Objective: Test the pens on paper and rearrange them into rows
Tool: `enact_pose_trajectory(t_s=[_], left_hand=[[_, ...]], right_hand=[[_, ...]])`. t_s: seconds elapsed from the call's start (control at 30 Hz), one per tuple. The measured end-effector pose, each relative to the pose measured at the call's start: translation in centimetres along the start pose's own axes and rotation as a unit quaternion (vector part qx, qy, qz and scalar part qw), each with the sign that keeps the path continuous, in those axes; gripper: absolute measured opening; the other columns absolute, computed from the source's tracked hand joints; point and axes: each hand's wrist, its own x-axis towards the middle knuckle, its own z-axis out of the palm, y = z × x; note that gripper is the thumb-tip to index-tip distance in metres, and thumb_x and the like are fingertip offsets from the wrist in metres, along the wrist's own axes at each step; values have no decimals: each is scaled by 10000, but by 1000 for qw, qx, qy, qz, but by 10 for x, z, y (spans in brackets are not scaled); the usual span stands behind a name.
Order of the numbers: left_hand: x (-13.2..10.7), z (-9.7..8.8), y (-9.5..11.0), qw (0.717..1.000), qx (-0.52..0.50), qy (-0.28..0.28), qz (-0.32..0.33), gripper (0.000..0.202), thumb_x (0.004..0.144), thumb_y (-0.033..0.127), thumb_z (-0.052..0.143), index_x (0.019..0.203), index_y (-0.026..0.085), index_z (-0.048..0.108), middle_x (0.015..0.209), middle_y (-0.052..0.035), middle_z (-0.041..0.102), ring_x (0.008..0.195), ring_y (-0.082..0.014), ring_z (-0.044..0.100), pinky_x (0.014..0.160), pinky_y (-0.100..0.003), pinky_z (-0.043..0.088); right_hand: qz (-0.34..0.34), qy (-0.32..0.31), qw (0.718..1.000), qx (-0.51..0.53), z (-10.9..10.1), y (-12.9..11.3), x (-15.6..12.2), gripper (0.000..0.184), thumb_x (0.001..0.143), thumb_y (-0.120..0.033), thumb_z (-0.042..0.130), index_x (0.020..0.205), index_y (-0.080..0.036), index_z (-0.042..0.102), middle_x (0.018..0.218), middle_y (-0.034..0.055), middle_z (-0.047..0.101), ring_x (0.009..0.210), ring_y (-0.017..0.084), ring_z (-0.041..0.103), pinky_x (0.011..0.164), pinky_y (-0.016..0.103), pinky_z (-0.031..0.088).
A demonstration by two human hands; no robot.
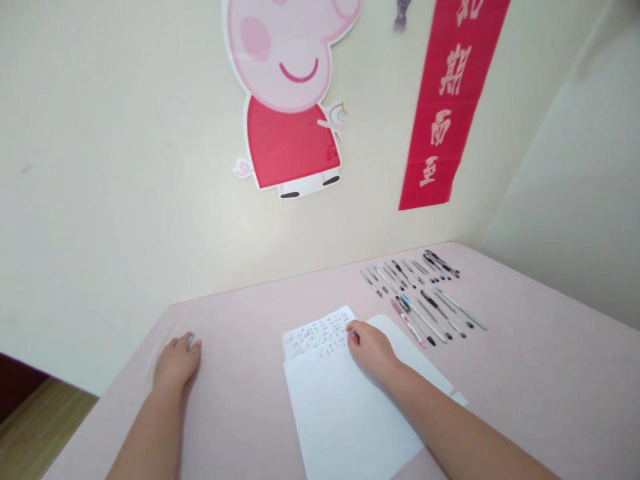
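Observation:
My left hand (176,363) rests on the pink table (240,400) at the left, fingers curled around a small grey pen-like item (191,341). My right hand (369,348) lies on a stack of white paper sheets (345,407) in front of me, fingers pinched together at the edge of a handwritten sheet (316,332). What the right fingers hold, if anything, is hidden.
Several pens (423,293) lie in rows on the table at the right, beyond the paper. The wall behind carries a pink cartoon pig cut-out (290,93) and a red banner (450,100) with characters. Wooden floor (35,420) shows past the table's left edge.

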Motion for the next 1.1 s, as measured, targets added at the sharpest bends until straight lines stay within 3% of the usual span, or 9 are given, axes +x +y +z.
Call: enact_pose_trajectory(t_s=[0.17,0.27,0.43,0.6,0.87,1.0,1.1], left_hand=[[-12,1,30,998,-6,-7,56,442,783,176,357,1165,102,566,1209,-119,575,1186,-235,470,1029,-350,343],[-26,3,61,995,-24,-13,98,426,796,157,348,1147,79,577,1238,-135,553,1190,-219,469,1044,-332,332],[-56,14,116,985,-63,-13,160,419,788,116,381,1160,144,572,1246,-92,554,1187,-187,475,1041,-324,340],[-85,19,152,983,-75,-29,167,407,802,110,383,1170,95,557,1293,-128,509,1205,-194,456,1034,-318,340],[-117,0,165,979,-111,-19,171,340,779,148,432,1059,108,622,1174,-122,590,1091,-218,533,978,-326,384],[-117,-5,161,975,-145,-4,169,273,768,220,475,970,136,640,1036,-103,637,980,-224,570,914,-345,419],[-111,-3,157,973,-197,-20,118,315,771,254,480,1028,126,610,1028,-116,633,936,-215,586,869,-337,440]], right_hand=[[-4,-3,1000,-4,-1,-1,0,198,791,-189,463,931,-194,604,801,20,637,666,124,528,620,224,312],[-2,-4,1000,-7,-2,-2,-1,197,795,-191,463,934,-192,604,800,23,636,662,124,524,624,223,313],[-4,-7,1000,-4,-1,0,0,198,796,-201,467,940,-198,603,800,18,634,655,123,520,612,224,308],[-9,-3,1000,3,-2,1,0,201,790,-197,465,934,-195,605,790,16,633,659,123,524,616,223,309],[-14,-8,1000,2,-3,1,1,208,784,-196,463,936,-204,604,797,14,634,671,128,528,616,226,304],[-14,-12,1000,-1,-4,0,1,208,785,-199,457,930,-203,606,798,15,636,672,129,529,613,226,303],[-11,-18,1000,-5,-5,-1,1,213,789,-199,459,944,-202,604,802,16,637,667,125,527,614,223,305]])
